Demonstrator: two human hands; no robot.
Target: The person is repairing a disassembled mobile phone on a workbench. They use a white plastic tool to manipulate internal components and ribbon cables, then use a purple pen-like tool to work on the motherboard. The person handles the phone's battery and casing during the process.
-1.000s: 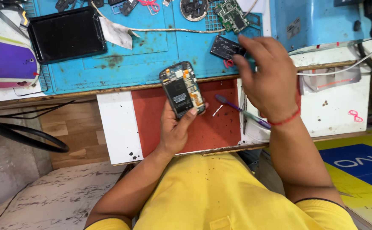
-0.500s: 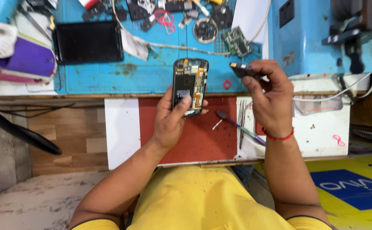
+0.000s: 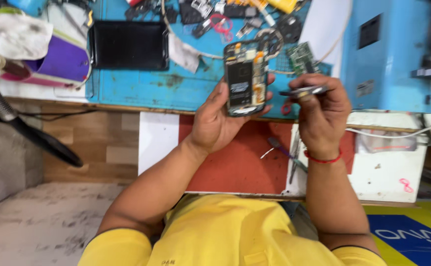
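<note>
A blue desk [image 3: 141,83] filled the upper part of the view, with a red mat [image 3: 235,162] on a pulled-out shelf below its front edge. A black tablet [image 3: 128,45] lay flat toward the desk's left side. Over the front edge, the left hand [image 3: 215,120] gripped an opened phone [image 3: 245,78], its fingers wrapped around the sides and its bare circuitry facing up. Just beside it, the right hand [image 3: 321,111] pinched a small dark part [image 3: 304,91] between thumb and closed fingers. A screwdriver [image 3: 284,150] rested on the mat.
</note>
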